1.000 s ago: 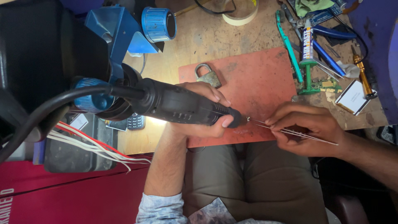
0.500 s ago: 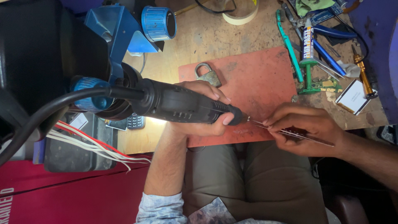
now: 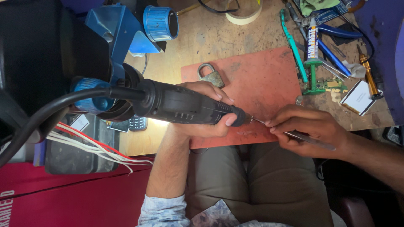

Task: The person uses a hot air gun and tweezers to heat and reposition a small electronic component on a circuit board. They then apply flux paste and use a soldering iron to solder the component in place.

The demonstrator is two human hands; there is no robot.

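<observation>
Head view, nearest first: khaki lap at the bottom, a patterned sleeve (image 3: 162, 210) rolled at the elbow, forearm rising to the desk's (image 3: 210, 38) near edge.

Just over that edge, left hand (image 3: 202, 128) wrapped round a black rotary tool (image 3: 181, 107), fingers (image 3: 212, 91) curled over the top, thumb pressed along the nose. Thick black cable (image 3: 50, 113) trailing off the tool's rear toward the left. Beside it, right hand (image 3: 309, 130) pinched narrow on a thin metal pick (image 3: 313, 141), its rear end poking out past the palm toward the wrist. Bit (image 3: 249, 119) and pick tip meeting, or all but meeting, above the near edge of a red mat (image 3: 261, 80); actual contact too small to tell.

Step in hand, judging by the pose: working the pick's tip against the bit. Next move calling for a steady pinch, light pressure and the fingertips kept back from the bit.

Further in, a brass padlock (image 3: 211, 76) lying flat at the mat's far left corner. Off the near left corner of the desk, white and red wires (image 3: 97, 147) across a grey box, a small keypad (image 3: 136, 123) half under the tool.

Along the mat's right side, a green tool (image 3: 292, 46), a white tube (image 3: 312, 40) standing in a green holder, a scrap of circuit board (image 3: 330, 84), a white card (image 3: 357, 97). At the far edge, a tape roll (image 3: 244, 17); at the far left corner, a blue machine with a ribbed knob (image 3: 160, 23).
</observation>
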